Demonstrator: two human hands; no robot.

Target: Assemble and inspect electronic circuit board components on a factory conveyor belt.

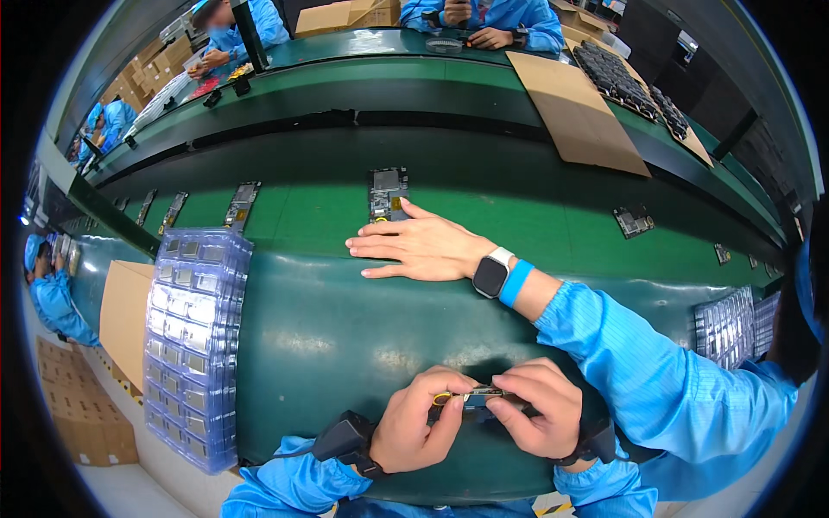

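Observation:
Close to the near edge of the green work surface [319,380], both my hands pinch a small circuit board [473,398]. My left hand [421,423] grips its left end beside a yellow ring-shaped part, thumb and fingertips closed. On its right end, the closed fingers of my right hand [542,409] cover part of the board. Beyond them, a co-worker's hand [427,246] with a watch and blue wristband reaches in from the right, its fingers at another circuit board [389,183] on the green belt [509,207].
A stack of clear plastic trays [192,345] with small metallic pieces stands at left, next to a cardboard box [125,319]. More circuit boards [243,203] lie along the belt. Other trays [725,328] are at right. A cardboard sheet [579,112] leans over the far ledge; co-workers sit beyond.

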